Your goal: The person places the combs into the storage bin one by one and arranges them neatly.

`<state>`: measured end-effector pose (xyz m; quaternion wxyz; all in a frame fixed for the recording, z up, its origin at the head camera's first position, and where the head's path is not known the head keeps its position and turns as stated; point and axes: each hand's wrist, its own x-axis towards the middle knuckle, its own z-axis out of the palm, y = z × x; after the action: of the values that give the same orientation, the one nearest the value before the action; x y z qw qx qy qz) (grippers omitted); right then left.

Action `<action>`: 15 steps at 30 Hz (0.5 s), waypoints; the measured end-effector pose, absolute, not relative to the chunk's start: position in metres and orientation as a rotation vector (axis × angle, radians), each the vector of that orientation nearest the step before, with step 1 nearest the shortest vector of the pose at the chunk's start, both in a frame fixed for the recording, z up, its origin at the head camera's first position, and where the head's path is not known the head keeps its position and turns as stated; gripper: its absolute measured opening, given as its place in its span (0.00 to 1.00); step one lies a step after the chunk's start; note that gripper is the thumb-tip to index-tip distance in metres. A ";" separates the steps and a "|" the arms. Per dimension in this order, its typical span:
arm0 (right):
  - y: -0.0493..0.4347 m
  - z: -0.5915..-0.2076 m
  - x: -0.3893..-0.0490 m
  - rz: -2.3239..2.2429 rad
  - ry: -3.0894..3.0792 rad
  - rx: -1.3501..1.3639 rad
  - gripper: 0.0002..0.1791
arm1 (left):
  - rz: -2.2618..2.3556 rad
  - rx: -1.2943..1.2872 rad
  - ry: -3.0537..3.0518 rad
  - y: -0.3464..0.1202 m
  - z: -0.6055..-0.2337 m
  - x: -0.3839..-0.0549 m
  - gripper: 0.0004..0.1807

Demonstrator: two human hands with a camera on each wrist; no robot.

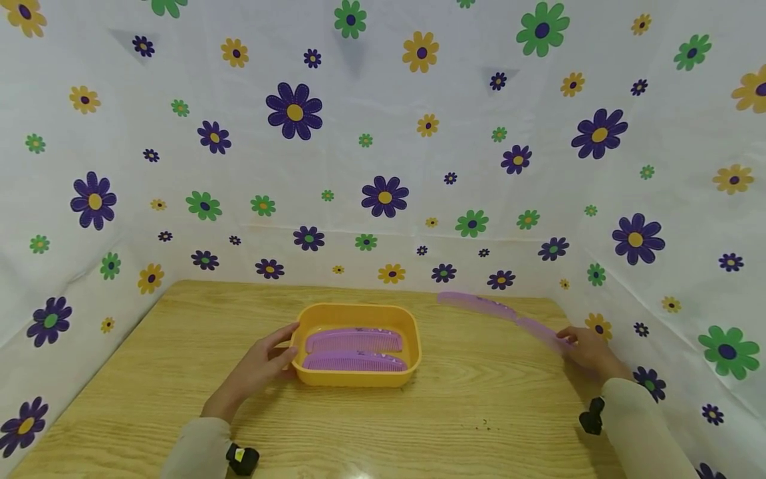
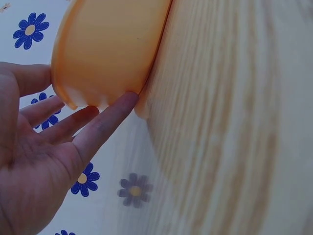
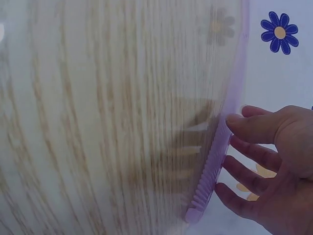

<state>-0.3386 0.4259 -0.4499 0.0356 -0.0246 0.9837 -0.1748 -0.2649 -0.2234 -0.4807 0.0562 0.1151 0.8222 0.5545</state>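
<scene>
We see a pale wooden tabletop point(image 1: 467, 406) walled on three sides by a white cloth printed with purple, green and yellow flowers point(image 1: 383, 133). A shallow rectangular tray of orange-yellow plastic point(image 1: 356, 379) stands near the middle of the tabletop, a little toward the far edge. Two purple plastic combs point(image 1: 354, 350) lie side by side inside it, both running along the tray's length.

Our left hand point(image 1: 263, 364) rests against the left end of the tray. In the left wrist view the fingers point(image 2: 105, 122) are straight and spread, their tips touching the tray's outer wall point(image 2: 107, 49) without curling round it, and the thumb lies apart above them.

Our right hand point(image 1: 589, 349) is close to the right edge of the tabletop, beside the cloth wall. It holds one end of a third long purple plastic comb point(image 1: 497, 311), which is blurred in the head view and stretches from the hand toward the far edge, well apart from the tray. In the right wrist view the comb point(image 3: 215, 161) stands on edge, with its teeth facing the wood, and the fingertips point(image 3: 239, 120) press against its near end. We cannot tell whether the comb touches the tabletop or is lifted just above it.
</scene>
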 end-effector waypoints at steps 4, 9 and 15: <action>0.428 -0.451 -0.338 -0.560 3.015 -0.067 0.20 | 1.686 0.322 2.497 -0.222 -0.482 -0.265 0.32; 0.429 -0.451 -0.339 -0.594 2.996 -0.068 0.24 | 1.682 0.315 2.501 -0.222 -0.483 -0.266 0.32; 0.430 -0.449 -0.340 -0.600 2.959 -0.058 0.27 | 1.687 0.330 2.492 -0.223 -0.481 -0.265 0.32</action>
<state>-0.3397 0.4295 -0.4490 0.0609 -0.0190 0.9780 -0.1985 -0.2648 -0.2228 -0.4808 0.0571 0.1089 0.8219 0.5562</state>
